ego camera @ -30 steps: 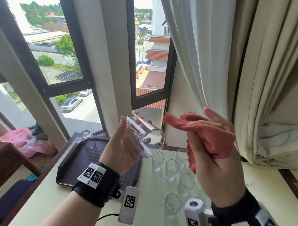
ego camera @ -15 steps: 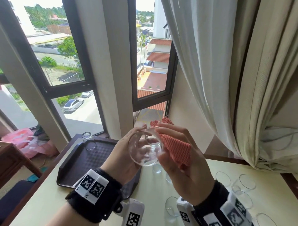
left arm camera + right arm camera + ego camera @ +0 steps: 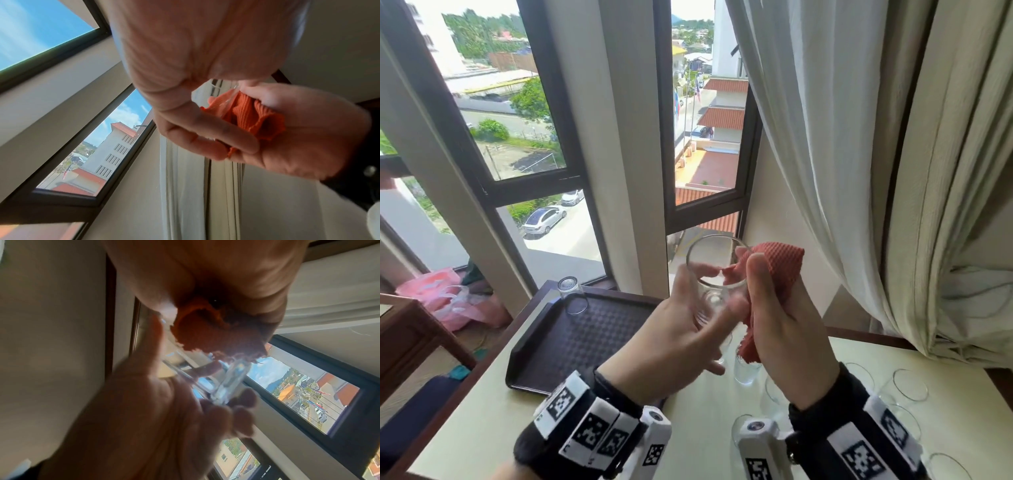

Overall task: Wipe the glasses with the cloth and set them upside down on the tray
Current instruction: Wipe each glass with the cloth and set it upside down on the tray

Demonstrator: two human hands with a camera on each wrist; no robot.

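Got the clear drinking glass (image 3: 714, 274) up in the air in my left hand (image 3: 671, 346), fingers curled round its lower half, mouth facing up and away from me. My right hand (image 3: 784, 329) is at 3 o'clock of it, gripping the bunched orange-red waffle cloth (image 3: 779, 263) with some fingers pushed over the rim into the glass. The dark brown textured plastic tray (image 3: 585, 339) sits at 9 o'clock on the cream table (image 3: 482, 428), one small upside-down glass (image 3: 571, 296) at its far corner.

The left hand (image 3: 674, 339) is raised at chest height, fingers curled round a glass (image 3: 717, 274); the right hand (image 3: 787, 329) is held just beside it. A cloth (image 3: 779, 265) is pinched under its thumb.
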